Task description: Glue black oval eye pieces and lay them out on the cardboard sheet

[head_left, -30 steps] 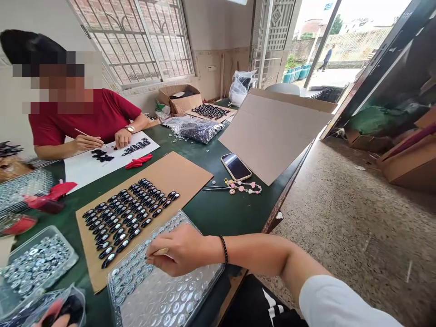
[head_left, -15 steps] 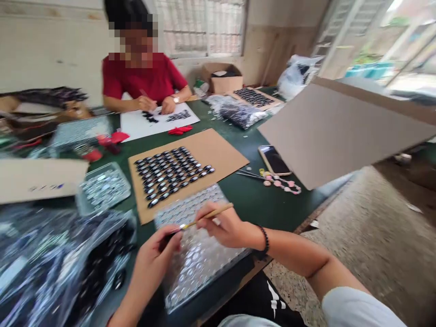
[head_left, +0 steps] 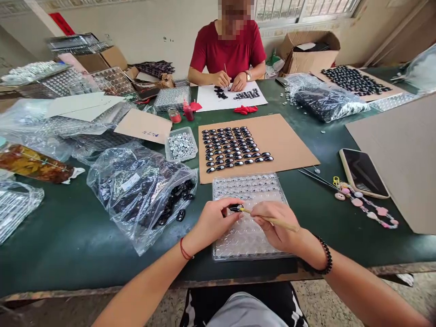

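Note:
Between thumb and fingers of my left hand (head_left: 214,220) is a small glossy black oval piece (head_left: 234,208). A thin wooden stick (head_left: 282,223) is pinched in my right hand (head_left: 275,222), its yellowish tip at the right end of the piece, where something shiny shows. Both hands are above a clear plastic tray (head_left: 231,249) with round hollows. Behind it lies a cardboard sheet (head_left: 282,141) bearing rows of black pieces with silvery centres (head_left: 231,147). On the left, a plastic bag (head_left: 126,181) spills similar black pieces (head_left: 180,215).
A clear tub (head_left: 181,144) holds small silvery bits. Tweezers (head_left: 318,178), a beaded strap (head_left: 366,206) and a phone (head_left: 364,172) lie right. Across the table, a person in a red shirt (head_left: 229,54) works over a white sheet (head_left: 207,100). A bottle (head_left: 34,161) lies left.
My view has swung left and steadied, so the table's left side now shows. Both hands still hold the black piece and the stick, close together over the tray.

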A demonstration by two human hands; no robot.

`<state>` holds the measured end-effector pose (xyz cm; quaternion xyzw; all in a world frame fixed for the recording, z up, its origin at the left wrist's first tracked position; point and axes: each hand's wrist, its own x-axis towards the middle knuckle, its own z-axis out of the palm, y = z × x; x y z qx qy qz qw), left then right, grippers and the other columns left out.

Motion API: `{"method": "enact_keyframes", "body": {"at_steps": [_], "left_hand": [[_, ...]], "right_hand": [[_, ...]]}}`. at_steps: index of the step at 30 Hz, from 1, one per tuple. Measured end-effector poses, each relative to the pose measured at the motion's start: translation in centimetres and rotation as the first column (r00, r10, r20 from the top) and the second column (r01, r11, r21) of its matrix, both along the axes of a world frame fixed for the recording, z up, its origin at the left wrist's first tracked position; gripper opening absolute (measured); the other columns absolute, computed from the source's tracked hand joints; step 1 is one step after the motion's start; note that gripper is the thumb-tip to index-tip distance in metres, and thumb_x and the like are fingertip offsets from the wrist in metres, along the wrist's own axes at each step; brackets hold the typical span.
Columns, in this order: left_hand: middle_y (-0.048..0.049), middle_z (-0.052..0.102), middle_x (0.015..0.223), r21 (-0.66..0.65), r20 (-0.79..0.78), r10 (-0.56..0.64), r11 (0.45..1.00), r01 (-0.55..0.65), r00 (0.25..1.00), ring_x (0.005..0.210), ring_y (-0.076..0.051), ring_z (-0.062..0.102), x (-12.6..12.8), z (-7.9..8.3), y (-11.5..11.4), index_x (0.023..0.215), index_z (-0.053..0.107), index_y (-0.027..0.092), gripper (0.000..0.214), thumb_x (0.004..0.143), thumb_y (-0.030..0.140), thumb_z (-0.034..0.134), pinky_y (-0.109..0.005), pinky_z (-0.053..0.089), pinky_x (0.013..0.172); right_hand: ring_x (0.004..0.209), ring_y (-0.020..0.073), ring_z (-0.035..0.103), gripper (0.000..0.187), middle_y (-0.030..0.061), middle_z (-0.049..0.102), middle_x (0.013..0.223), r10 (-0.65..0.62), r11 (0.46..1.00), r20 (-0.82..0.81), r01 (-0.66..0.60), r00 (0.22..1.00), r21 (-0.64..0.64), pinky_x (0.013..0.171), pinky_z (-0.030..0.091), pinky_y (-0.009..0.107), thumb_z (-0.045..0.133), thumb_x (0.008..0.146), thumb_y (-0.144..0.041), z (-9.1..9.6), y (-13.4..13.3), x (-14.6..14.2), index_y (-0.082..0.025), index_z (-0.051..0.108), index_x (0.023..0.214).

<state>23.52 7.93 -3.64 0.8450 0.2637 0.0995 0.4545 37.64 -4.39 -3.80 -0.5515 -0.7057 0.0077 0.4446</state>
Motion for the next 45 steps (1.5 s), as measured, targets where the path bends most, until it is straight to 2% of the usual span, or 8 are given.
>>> {"method": "enact_keyframes", "body": {"at_steps": [13,23,25,27,30,32,38,45], "left_hand": [[0.0035,0.054,0.057,-0.012,0.024,0.002,1.000,-0.002,1.000,0.049,-0.008,0.040,-0.1,0.3,-0.1,0.096,0.067,0.020,0.024,0.073,0.026,0.063,-0.020,0.033,0.050],[0.0021,0.056,0.057,-0.021,0.047,0.080,0.997,-0.080,0.996,0.050,-0.009,0.042,0.1,0.1,-0.4,0.091,0.068,0.019,0.020,0.075,0.027,0.060,-0.020,0.033,0.049],[0.0005,0.059,0.061,-0.055,0.067,0.098,0.994,-0.095,0.993,0.050,-0.009,0.043,0.0,-0.1,-0.4,0.091,0.068,0.017,0.021,0.076,0.028,0.060,-0.020,0.033,0.048],[-0.0003,0.060,0.062,-0.095,0.080,0.088,0.992,-0.081,0.993,0.048,-0.008,0.042,0.0,-0.1,-0.5,0.090,0.068,0.016,0.021,0.076,0.030,0.060,-0.020,0.033,0.046],[-0.0002,0.060,0.059,-0.101,0.078,0.071,0.993,-0.063,0.994,0.047,-0.008,0.040,-0.1,0.0,-0.6,0.086,0.068,0.016,0.018,0.075,0.029,0.061,-0.020,0.032,0.045],[-0.0008,0.062,0.062,-0.086,0.082,0.066,0.995,-0.059,0.994,0.048,-0.008,0.041,-0.2,0.1,-0.7,0.085,0.069,0.016,0.018,0.075,0.030,0.061,-0.020,0.033,0.046],[-0.0013,0.068,0.080,-0.055,0.117,-0.012,0.998,0.019,0.993,0.050,-0.008,0.045,-0.3,0.4,-0.8,0.091,0.069,0.020,0.023,0.077,0.035,0.059,-0.021,0.036,0.050],[-0.0001,0.067,0.085,0.012,0.171,-0.002,1.000,0.000,0.985,0.049,-0.008,0.044,-0.2,-0.1,-1.2,0.108,0.059,0.022,0.033,0.075,0.025,0.061,-0.020,0.037,0.051]], "right_hand": [[0.063,0.0119,0.056,0.011,0.0030,0.061,0.072,-0.040,0.999,0.050,0.041,0.998,-0.019,0.059,0.044,0.024,0.038,0.088,-0.016,-0.3,-0.2,0.0,-0.019,0.049,0.089],[0.063,0.0132,0.054,0.006,0.0035,0.061,0.073,0.046,0.998,0.136,-0.040,0.990,-0.049,0.058,0.044,0.027,0.047,0.084,-0.013,-0.6,-0.2,-0.1,-0.019,0.050,0.085],[0.063,0.0125,0.054,0.005,0.0031,0.061,0.074,0.043,0.995,0.037,-0.040,0.998,-0.089,0.058,0.044,0.026,0.048,0.085,-0.015,-0.5,-0.1,0.0,-0.019,0.050,0.085],[0.057,0.0104,0.054,0.006,0.0014,0.060,0.071,0.003,0.983,-0.246,-0.048,0.969,-0.176,0.056,0.044,0.025,0.045,0.088,-0.019,-0.3,0.2,0.2,-0.020,0.050,0.084],[0.054,0.0098,0.054,0.024,0.0000,0.055,0.067,-0.072,0.940,-0.689,-0.182,0.721,-0.289,0.054,0.045,0.025,0.031,0.093,-0.029,0.0,0.8,0.7,-0.019,0.043,0.074],[0.052,0.0098,0.051,0.031,-0.0005,0.052,0.064,-0.114,0.920,-0.768,-0.224,0.630,-0.320,0.050,0.043,0.024,0.026,0.093,-0.033,0.2,1.0,0.8,-0.019,0.039,0.069],[0.038,0.0050,0.026,0.018,-0.0084,0.039,0.051,-0.215,0.851,-0.385,-0.021,0.898,-0.525,0.038,0.023,0.019,0.056,0.078,-0.028,0.0,0.9,0.0,-0.019,0.051,0.093],[0.039,0.0035,0.031,0.020,0.0006,0.061,0.075,-0.230,0.863,-0.400,-0.004,0.887,-0.505,0.039,0.029,0.019,0.057,0.075,-0.023,0.4,2.0,0.9,-0.018,0.057,0.094]]}}
